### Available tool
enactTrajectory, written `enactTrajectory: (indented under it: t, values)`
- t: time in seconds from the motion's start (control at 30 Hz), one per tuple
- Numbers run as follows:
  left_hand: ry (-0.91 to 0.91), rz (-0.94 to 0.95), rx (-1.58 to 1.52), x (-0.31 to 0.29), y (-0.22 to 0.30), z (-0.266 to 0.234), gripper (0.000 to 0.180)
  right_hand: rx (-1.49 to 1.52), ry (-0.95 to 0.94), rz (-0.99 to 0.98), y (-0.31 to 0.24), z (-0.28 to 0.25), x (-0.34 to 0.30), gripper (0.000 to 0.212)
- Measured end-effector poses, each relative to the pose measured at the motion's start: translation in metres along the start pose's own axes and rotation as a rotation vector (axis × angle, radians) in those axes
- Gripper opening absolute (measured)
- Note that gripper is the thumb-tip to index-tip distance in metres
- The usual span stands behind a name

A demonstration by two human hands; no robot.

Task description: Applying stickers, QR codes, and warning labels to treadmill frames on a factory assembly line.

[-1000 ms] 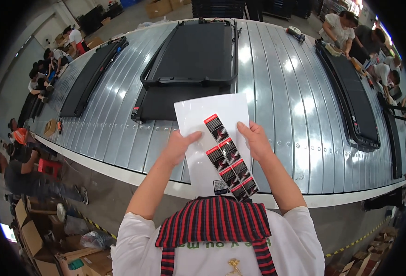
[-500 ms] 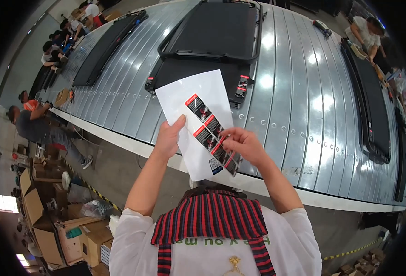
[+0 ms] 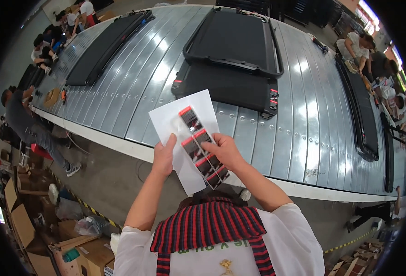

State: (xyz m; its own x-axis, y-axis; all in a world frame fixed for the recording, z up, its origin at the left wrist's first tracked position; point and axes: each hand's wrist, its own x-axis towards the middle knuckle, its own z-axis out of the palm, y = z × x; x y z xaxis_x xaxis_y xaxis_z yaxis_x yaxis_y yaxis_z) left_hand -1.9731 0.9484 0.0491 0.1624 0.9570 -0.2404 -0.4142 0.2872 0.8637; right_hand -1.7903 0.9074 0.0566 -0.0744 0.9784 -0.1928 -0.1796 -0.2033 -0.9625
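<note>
Above the near edge of the metal table I hold a white sticker sheet tilted to the left. Rows of black labels with red headers run slantwise down it. My left hand is closed on the sheet's left edge, thumb on top and fingers hidden behind. From the right, my right hand pinches the sheet's right side, its thumb lying on a label. Whether that label is partly lifted I cannot tell. Just beyond the sheet lies a black panel bearing similar red-and-black labels at its corners.
A framed black panel overlaps the labelled one. More black panels lie at left and right on the ribbed metal table. Co-workers work along both sides. Cardboard boxes stand on the floor at lower left.
My view has shifted, so the panels appear farther right. The sheet has come lower, and my right hand has moved left, its thumb now resting on the labels. My left hand keeps its grip.
</note>
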Motion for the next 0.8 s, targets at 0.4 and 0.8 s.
enactTrajectory:
  t: [0.4, 0.8]
  values:
    - [-0.231, -0.018, -0.063, 0.032, 0.055, -0.056, 0.029, -0.572, 0.323, -0.518, -0.037, 0.046, 0.059, 0.037]
    - [-0.318, -0.069, 0.09, 0.045, 0.053, -0.041, 0.038, 0.056, 0.186, -0.277, -0.051, 0.012, 0.088, 0.013]
